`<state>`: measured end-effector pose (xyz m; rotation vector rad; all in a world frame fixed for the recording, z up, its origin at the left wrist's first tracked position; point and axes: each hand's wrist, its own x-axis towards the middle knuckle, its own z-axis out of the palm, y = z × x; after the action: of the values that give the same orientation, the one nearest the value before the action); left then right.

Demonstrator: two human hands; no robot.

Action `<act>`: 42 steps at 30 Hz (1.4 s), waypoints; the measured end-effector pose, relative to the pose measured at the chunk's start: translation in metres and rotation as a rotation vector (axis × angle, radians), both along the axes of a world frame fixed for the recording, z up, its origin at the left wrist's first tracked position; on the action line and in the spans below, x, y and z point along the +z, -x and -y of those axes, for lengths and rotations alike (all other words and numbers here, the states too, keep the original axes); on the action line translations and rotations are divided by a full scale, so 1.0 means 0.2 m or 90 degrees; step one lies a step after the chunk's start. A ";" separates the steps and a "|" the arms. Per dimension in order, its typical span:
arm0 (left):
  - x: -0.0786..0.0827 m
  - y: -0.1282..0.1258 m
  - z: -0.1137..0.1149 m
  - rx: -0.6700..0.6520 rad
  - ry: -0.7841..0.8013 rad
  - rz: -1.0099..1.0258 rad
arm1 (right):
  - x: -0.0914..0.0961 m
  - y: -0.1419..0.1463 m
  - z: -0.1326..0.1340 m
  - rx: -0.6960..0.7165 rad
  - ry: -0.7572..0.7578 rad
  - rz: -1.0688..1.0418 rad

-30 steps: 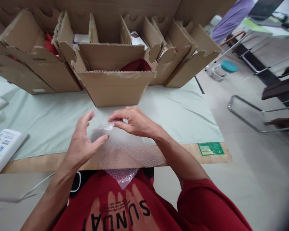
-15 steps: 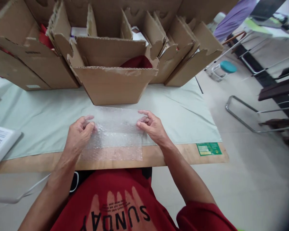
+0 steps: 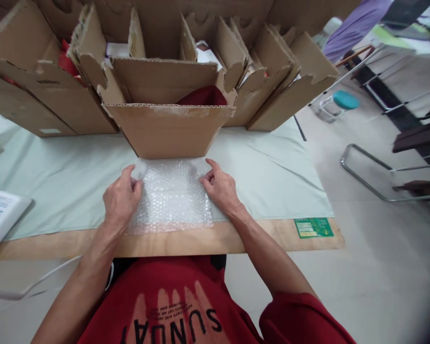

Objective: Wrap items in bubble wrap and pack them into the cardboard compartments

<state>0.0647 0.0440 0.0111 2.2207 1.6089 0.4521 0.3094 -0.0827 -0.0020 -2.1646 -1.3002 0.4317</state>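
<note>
A clear sheet of bubble wrap (image 3: 174, 196) lies on the cloth-covered table, its near edge reaching over the bare wooden strip. My left hand (image 3: 123, 197) is closed at the sheet's left edge, index finger pointing forward and thumb on the plastic. At the right edge, my right hand (image 3: 220, 187) pinches the sheet between thumb and curled fingers, its index finger stretched out. Just beyond the sheet stands an open cardboard box (image 3: 172, 131), with a dark red item (image 3: 205, 96) partly visible inside.
Several cardboard bins (image 3: 279, 91) line the back of the table. A white device (image 3: 3, 215) sits at the left edge, and a green card (image 3: 313, 228) lies near the right front corner. Beyond the table, a stool (image 3: 344, 101) and a metal frame (image 3: 365, 179) stand on the floor.
The bubble wrap has come down flatter on the table, and its near edge has moved slightly away from me. Both hands stay at its sides, with index fingers now pointing further forward.
</note>
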 end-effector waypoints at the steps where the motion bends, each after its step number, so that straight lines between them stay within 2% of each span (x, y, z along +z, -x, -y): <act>1: 0.00 -0.01 0.00 0.000 -0.010 -0.006 | 0.01 0.00 0.00 0.003 0.018 0.019; 4: 0.00 0.00 0.02 -0.013 -0.080 -0.001 | 0.04 -0.01 0.02 0.001 0.049 0.113; 7: -0.01 0.01 0.08 -0.060 -0.196 0.014 | 0.08 0.01 0.07 0.016 0.001 0.228; 10: -0.02 0.01 0.18 -0.212 -0.250 -0.014 | 0.10 0.10 0.10 0.137 -0.028 0.272; 12: -0.04 -0.01 0.23 -0.322 -0.239 -0.063 | 0.08 0.17 0.11 0.249 -0.010 0.274; 14: -0.07 0.00 0.25 -0.371 -0.209 -0.122 | 0.05 0.20 0.13 0.322 0.011 0.278; 16: -0.10 0.04 0.24 -0.364 -0.184 -0.171 | 0.03 0.17 0.19 0.326 0.033 0.292; 20: -0.12 0.14 0.22 -0.317 -0.184 -0.208 | 0.03 0.04 0.31 0.212 0.080 0.323; 23: -0.11 0.09 0.24 -0.318 -0.226 -0.180 | 0.08 0.04 0.32 0.160 0.068 0.332; 25: -0.10 0.02 0.26 -0.351 -0.257 -0.151 | 0.09 0.10 0.25 0.188 0.036 0.329; 28: -0.11 -0.07 0.26 -0.401 -0.258 -0.142 | 0.07 0.19 0.13 0.282 0.005 0.310; 31: -0.14 -0.03 0.22 -0.382 -0.221 -0.171 | 0.03 0.16 0.11 0.318 0.012 0.285; 34: -0.14 0.09 0.20 -0.331 -0.205 -0.182 | 0.02 0.05 0.23 0.278 0.019 0.254; 36: -0.11 0.16 0.21 -0.338 -0.206 -0.163 | 0.06 -0.02 0.35 0.274 0.009 0.227; 39: -0.09 0.21 0.26 -0.430 -0.187 -0.112 | 0.13 -0.03 0.48 0.349 0.001 0.190; 42: -0.08 0.21 0.32 -0.506 -0.168 -0.090 | 0.14 0.04 0.51 0.422 0.006 0.193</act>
<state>0.0234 -0.0191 -0.0057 2.8898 0.6194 0.2857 0.3018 -0.1853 0.0251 -1.8048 -2.1933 0.3631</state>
